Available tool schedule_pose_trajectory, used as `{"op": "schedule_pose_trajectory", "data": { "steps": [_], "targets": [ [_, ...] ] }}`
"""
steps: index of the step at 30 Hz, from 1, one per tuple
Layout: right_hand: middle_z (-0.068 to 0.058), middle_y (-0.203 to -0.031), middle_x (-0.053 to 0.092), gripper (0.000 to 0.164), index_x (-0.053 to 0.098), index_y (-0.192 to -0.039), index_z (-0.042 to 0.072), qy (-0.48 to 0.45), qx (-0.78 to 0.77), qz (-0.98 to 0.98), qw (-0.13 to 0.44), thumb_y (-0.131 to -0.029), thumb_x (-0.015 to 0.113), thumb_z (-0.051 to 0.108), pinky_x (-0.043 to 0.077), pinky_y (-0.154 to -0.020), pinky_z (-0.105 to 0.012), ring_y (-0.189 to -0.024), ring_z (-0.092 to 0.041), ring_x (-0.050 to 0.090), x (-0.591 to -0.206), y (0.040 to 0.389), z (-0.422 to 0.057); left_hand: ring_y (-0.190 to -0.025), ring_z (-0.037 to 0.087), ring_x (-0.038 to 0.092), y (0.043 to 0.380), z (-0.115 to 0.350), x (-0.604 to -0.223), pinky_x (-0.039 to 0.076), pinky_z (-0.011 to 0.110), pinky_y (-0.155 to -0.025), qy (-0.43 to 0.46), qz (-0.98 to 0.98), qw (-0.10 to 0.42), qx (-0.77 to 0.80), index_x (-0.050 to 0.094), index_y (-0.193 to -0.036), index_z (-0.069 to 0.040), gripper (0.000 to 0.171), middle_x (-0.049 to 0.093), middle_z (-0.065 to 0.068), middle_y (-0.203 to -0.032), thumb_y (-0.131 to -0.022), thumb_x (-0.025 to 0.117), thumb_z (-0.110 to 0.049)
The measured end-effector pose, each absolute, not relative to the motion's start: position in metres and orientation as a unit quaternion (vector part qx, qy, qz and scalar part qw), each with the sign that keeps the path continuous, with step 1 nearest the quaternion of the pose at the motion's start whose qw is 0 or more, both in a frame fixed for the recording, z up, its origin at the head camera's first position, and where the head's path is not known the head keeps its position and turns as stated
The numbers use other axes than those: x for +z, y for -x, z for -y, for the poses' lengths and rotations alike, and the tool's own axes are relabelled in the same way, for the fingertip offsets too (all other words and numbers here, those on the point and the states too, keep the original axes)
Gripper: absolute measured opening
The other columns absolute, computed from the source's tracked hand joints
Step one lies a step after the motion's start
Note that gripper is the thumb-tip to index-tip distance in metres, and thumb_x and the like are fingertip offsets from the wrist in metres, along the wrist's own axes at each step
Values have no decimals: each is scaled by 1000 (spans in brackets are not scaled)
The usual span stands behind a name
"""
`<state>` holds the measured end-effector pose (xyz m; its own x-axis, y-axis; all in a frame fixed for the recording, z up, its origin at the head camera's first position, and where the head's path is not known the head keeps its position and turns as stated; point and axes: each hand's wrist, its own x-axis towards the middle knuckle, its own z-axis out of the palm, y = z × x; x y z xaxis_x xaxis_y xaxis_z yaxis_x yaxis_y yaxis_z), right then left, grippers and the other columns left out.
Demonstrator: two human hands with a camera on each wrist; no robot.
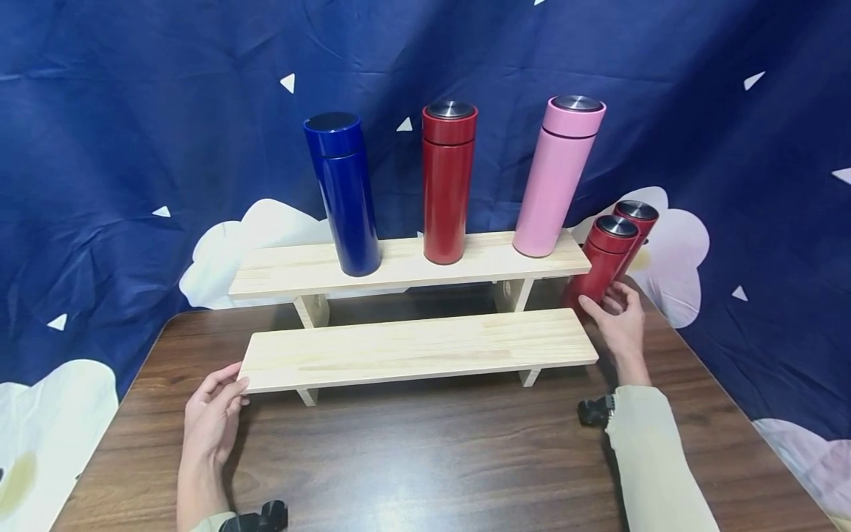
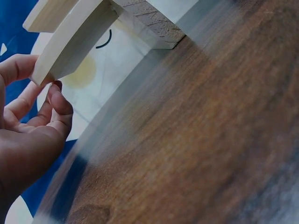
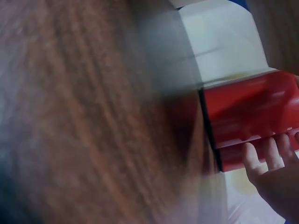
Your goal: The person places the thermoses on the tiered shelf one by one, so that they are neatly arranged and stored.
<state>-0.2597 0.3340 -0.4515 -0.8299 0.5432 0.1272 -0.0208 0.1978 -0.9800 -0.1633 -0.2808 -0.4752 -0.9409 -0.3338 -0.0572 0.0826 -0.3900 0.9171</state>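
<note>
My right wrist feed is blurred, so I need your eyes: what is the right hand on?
Observer: The right hand grips the nearer red flask; a second red flask stands just behind it.
Operator: What's on the shelf?
Observer: The upper tier carries a blue flask, a middle red flask and a pink flask.
Operator: And the left hand?
Observer: The left hand touches the left end of the lower tier.

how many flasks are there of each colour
Red cylindrical metal flasks: 3 (one on the top wooden shelf, two on the table at the right)
Blue cylindrical metal flask: 1
Pink cylindrical metal flask: 1
Total: 5
</note>
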Motion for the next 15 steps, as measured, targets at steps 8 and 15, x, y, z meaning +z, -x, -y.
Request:
{"op": "schedule_pose_trajectory", "data": {
  "steps": [8,15],
  "targets": [
    [-21,-151,47,78,34,-151,1,178,583,765,207,-89,78,16,44,-109,-35,-136,-34,49,-459,265,-336,-75,11,58,165,281,-475,49,22,-65,-116,540,127,-824,72,-108,-5,22,62,2,-92,-93,65,9],
    [-23,-151,46,83,30,-154,1,182,591,766,178,-88,79,15,42,-111,-37,-138,-33,47,-462,268,-336,-75,11,58,165,280,-476,49,21,-65,-115,542,127,-823,72,-108,-5,22,62,1,-92,-93,65,10]
  ]
}}
